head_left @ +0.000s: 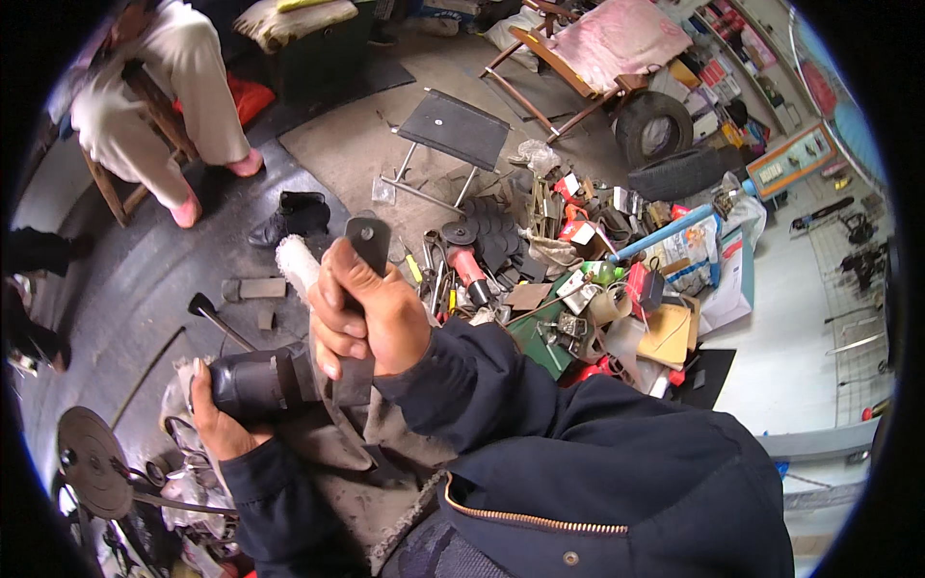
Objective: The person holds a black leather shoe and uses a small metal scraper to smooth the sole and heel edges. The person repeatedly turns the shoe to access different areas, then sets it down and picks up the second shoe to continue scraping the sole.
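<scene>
My left hand [220, 416] grips a black, shiny shoe-like piece [260, 381] from its left end, over my lap. Closed in a fist, my right hand [371, 313] holds a flat dark metal knife [367, 241], its rounded end with a hole sticking up past the thumb. The knife's wide lower part [353, 381] shows below the fist, beside the right end of the black piece; whether they touch is hard to tell. A white fuzzy thing [299, 262] pokes out behind my right fingers. A worn grey-brown apron [332, 462] covers my lap.
Tools, an angle grinder [469, 275], boxes and scraps crowd the floor at right. A folding stool [453, 128], tyres [653, 130] and a wooden chair [578, 58] stand farther back. A black shoe [291, 218] lies ahead. A seated person [159, 106] is at upper left.
</scene>
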The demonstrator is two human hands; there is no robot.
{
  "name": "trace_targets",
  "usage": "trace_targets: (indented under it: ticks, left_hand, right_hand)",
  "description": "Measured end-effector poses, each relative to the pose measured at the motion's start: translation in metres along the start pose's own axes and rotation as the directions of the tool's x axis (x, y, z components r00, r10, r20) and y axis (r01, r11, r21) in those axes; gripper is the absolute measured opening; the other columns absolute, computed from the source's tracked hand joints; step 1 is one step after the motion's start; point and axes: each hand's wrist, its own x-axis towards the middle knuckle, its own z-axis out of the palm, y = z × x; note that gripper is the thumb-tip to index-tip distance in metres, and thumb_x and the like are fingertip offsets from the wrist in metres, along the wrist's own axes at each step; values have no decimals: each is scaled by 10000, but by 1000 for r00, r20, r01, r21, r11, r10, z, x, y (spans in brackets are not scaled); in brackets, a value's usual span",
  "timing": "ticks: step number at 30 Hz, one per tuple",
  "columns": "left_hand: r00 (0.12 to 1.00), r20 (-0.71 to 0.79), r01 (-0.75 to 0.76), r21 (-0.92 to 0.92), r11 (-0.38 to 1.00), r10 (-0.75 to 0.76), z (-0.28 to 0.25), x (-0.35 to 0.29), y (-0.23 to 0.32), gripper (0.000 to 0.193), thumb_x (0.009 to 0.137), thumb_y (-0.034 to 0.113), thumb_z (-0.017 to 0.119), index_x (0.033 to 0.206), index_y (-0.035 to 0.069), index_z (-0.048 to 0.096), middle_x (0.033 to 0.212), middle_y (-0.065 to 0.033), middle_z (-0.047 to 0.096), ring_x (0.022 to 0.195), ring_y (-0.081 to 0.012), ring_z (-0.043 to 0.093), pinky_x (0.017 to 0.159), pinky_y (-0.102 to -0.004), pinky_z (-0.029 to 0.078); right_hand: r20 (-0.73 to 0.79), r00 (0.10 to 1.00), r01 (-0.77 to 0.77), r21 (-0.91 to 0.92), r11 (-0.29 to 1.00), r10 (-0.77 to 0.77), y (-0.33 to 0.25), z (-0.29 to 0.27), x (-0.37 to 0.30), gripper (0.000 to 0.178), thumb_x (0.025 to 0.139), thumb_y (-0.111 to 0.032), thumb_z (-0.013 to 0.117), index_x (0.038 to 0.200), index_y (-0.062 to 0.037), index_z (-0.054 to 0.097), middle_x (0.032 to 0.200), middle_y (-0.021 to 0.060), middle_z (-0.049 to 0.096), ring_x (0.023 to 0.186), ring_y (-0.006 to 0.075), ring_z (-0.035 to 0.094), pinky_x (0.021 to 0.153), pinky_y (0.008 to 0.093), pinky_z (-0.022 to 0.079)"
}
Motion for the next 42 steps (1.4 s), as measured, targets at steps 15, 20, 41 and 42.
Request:
trace_targets:
  ticks: [15,20,41,42]
  left_hand:
    - [954,290,-80,8,997,75,59,-95,74,434,906,411,645,1069,9,638,1021,-137,703,889,-287,703,814,-412,582]
    - [796,602,-295,298,908,61,70,-139,103,636,887,379,667,1341,-33,496,1261,-197,599,1130,-315,615,1003,-457,481]
    - [960,273,-140,253,957,68,28,-99,25,458,917,375,608,1176,-3,628,1094,-154,688,981,-292,679,907,-421,533]
    - [924,371,-176,204,963,90,26,-96,23,461,916,379,610,1173,-3,629,1088,-154,689,978,-292,680,904,-423,536]
  right_hand:
    - [457,864,493,-680,543,-211,-9,24,-38,626,704,-198,849,1202,64,573,1057,207,674,995,228,647,927,319,482]
    - [364,897,401,-428,810,-251,-40,35,-55,507,750,-230,838,1137,26,634,963,102,684,682,124,616,587,243,494]
    - [-71,997,31,37,999,-29,-50,-10,-50,662,982,-633,331,1061,-33,599,702,116,634,412,137,505,441,284,443]
    - [-76,997,-12,226,974,30,-50,-7,-42,644,986,-629,321,1053,-50,596,663,92,601,410,119,457,454,294,424]
